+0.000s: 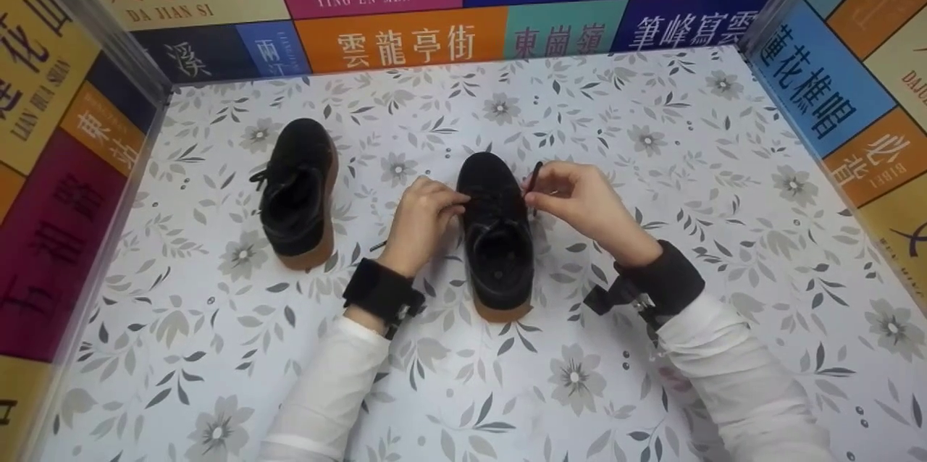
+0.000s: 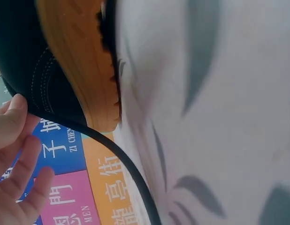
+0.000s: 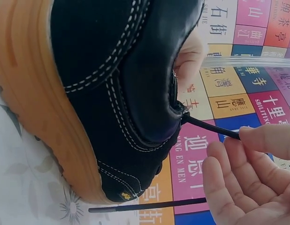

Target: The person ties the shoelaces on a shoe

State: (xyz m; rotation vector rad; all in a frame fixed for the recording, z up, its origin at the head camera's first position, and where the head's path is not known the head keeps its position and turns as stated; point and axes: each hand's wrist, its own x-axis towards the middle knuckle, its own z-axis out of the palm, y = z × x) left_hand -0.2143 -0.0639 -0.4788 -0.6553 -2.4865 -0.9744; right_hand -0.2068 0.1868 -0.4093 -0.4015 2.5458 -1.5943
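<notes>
A black shoe with a tan sole stands between the two hands, its toe pointing away from me. My left hand is at the shoe's left side and pinches a black lace between thumb and finger; the lace runs down past the sole in the left wrist view. On the other side, my right hand pinches the other lace, which stretches from the shoe's eyelets to the fingertips. The tipped end of that lace hangs free below the hand.
To the left stands a second black shoe with a lace loop at its side. Both shoes are on a table with a leaf-and-flower cover. Colourful panels with lettering border it at the back and sides.
</notes>
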